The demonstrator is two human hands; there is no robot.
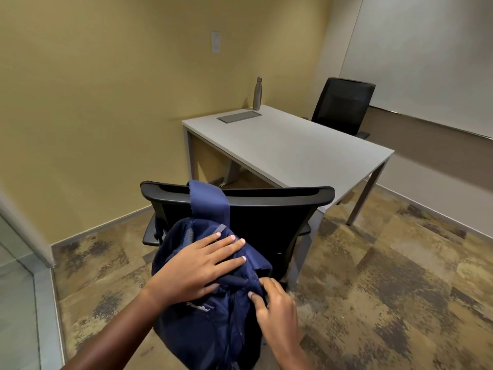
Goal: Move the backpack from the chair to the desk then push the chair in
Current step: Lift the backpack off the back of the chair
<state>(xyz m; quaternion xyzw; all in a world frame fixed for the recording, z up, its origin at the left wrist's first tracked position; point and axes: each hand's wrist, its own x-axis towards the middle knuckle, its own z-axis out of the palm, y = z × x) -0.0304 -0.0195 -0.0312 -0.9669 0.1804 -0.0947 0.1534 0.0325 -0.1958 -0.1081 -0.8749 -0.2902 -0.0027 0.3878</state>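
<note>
A navy blue backpack (210, 324) hangs against the back of a black mesh chair (277, 217), one strap looped over the chair's top rail. My left hand (197, 265) lies flat on the top of the backpack, fingers spread. My right hand (277, 308) pinches the fabric at the backpack's right edge near its top loop. The chair stands pulled out from a white desk (293, 153), its back toward me.
A steel bottle (257, 93) stands at the desk's far corner beside a grey cable hatch (239, 116). A second black chair (342, 106) sits behind the desk. Yellow wall to the left, whiteboard wall to the right, patterned carpet all around.
</note>
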